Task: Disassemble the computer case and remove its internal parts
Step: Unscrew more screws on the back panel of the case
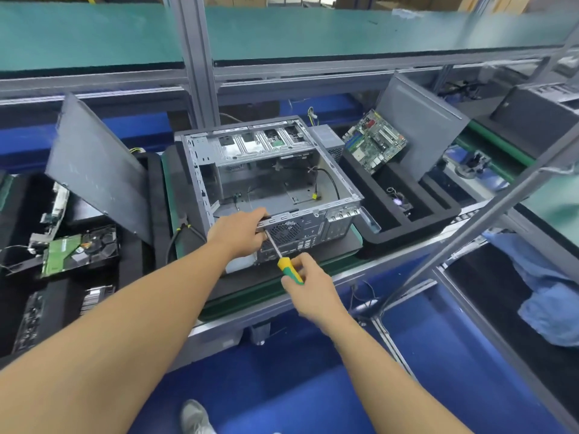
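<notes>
An open grey computer case (341,173) lies on its side on the bench, its inside mostly bare except for a black cable (332,180). My left hand (239,231) grips the case's near rear edge, beside the fan grille (286,230). A screwdriver (286,264) with a yellow and green handle is in my right hand (310,292), its shaft angled up-left with the tip against the rear panel next to my left hand. A green motherboard (374,140) stands tilted in the black foam tray (432,220) on the right.
A grey side panel (97,170) leans at the left, another (419,126) at the right behind the motherboard. A hard drive (78,250) and other removed parts lie in a black tray at the left. Aluminium frame bars (470,227) cross on the right. Blue cloth (551,296) lies lower right.
</notes>
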Demonstrator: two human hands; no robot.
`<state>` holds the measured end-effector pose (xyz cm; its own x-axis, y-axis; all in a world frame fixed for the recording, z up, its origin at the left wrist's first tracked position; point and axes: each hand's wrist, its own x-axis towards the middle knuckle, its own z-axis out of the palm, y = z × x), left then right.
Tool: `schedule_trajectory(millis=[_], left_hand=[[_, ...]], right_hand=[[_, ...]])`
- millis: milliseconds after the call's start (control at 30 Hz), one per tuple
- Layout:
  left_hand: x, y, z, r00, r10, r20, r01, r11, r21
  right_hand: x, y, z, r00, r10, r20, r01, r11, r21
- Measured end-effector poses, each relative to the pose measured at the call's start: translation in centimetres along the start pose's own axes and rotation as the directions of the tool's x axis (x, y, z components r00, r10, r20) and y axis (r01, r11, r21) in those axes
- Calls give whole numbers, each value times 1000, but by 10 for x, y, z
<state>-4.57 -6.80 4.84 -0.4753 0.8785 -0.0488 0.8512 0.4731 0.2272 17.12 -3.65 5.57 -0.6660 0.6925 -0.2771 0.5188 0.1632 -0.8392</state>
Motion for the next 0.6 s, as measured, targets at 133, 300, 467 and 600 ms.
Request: schedule_trajectory(millis=[133,300,467,600], left_hand=[[-1,0,-1,1000,-7,6,7,1000,5],[-3,2,-1,1000,-4,-6,5,1000,14],[-3,3,-1,1000,-7,-18,7,1000,15],[-2,1,0,1000,-13,-16,13,1000,-6]], right_hand=[[3,-7,-6,852,231,471,-500,627,598],[3,-11,-2,831,117,545,-534,443,720],[3,-7,8,889,210,406,-442,624,644],[-2,-5,9,993,118,-2,-118,987,111]])
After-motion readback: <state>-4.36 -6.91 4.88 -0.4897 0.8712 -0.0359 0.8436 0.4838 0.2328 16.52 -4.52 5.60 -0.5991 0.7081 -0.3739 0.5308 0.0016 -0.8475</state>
